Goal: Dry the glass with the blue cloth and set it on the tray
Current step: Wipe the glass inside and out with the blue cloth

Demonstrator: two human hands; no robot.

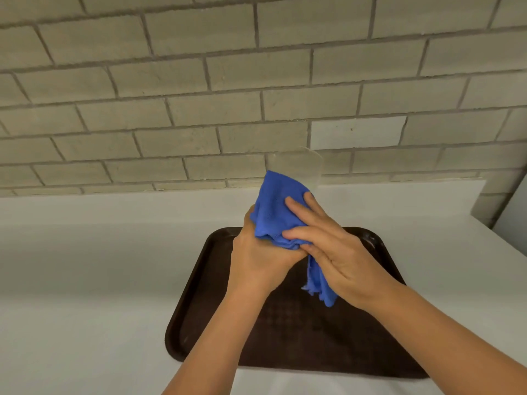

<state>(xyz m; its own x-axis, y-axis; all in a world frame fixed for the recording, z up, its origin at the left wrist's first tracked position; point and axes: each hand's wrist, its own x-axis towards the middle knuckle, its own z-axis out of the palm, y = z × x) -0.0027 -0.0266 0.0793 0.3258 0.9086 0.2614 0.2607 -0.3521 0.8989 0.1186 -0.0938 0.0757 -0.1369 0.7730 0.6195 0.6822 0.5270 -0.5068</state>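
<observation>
A clear glass [296,166] is held up above the far end of a dark brown tray [194,303], and only its upper part shows. The blue cloth [278,212] wraps its lower part, and a tail of the cloth hangs down below the hands. My left hand [256,255] grips the covered bottom of the glass from the left. My right hand [333,249] presses the cloth against the glass from the right, fingers spread over the fabric. The bottom of the glass is hidden by cloth and hands.
The tray lies on a white counter [85,280] that runs back to a grey brick wall [199,95]. The counter's right end [499,240] drops off near a corner of the wall.
</observation>
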